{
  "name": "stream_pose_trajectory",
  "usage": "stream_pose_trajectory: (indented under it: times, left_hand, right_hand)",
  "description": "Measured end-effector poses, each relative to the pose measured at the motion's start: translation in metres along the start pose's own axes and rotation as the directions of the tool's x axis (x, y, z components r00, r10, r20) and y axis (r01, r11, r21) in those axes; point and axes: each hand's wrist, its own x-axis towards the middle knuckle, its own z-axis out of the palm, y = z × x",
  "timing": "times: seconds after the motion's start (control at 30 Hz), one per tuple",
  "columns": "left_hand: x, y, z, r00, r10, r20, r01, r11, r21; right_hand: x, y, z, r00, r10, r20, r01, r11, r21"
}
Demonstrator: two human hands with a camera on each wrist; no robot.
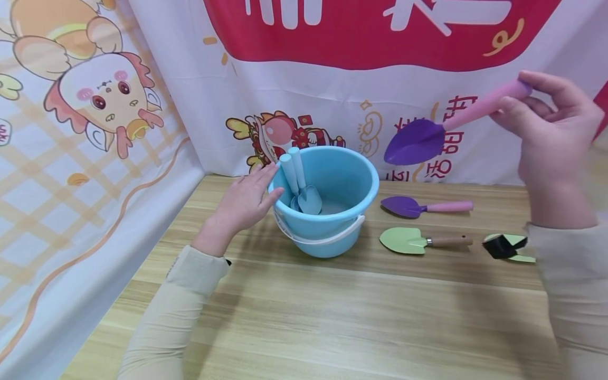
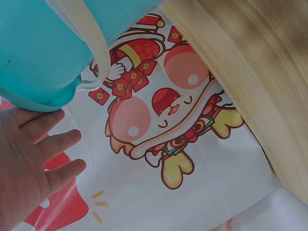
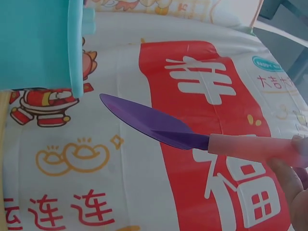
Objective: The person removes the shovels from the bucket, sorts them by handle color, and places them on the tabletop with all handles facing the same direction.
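My right hand (image 1: 556,121) pinches the end of a pink handle on a purple garden trowel (image 1: 415,142), raised in the air to the right of the bucket. In the right wrist view the trowel (image 3: 154,122) has its blade pointing toward the bucket rim. My left hand (image 1: 247,195) rests with extended fingers against the left rim of a light blue bucket (image 1: 328,232). Two small blue tools, one a trowel (image 1: 310,199), lean inside the bucket with handles up at its left side. The bucket's white handle (image 1: 328,240) hangs down at the front.
Right of the bucket on the wooden table (image 1: 304,316) lie a second purple trowel (image 1: 404,206) with a pink handle and a green trowel (image 1: 404,240) with a wooden handle. Another green tool (image 1: 522,258) is partly hidden by my right sleeve. A printed cloth (image 1: 294,84) hangs behind.
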Motion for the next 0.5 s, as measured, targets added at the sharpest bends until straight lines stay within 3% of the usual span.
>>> stream_pose_trajectory:
  times: [0.23,0.5]
  left_hand:
    - [0.000,0.000,0.000,1.000,-0.002,-0.002,0.002,1.000,-0.007]
    - [0.000,-0.002,-0.002,1.000,-0.004,0.003,0.004,1.000,-0.003]
  right_hand:
    - [0.000,-0.002,-0.018,0.998,0.031,-0.049,-0.035,0.996,-0.076]
    - [0.003,-0.006,-0.038,0.978,0.086,-0.191,-0.111,0.986,-0.127]
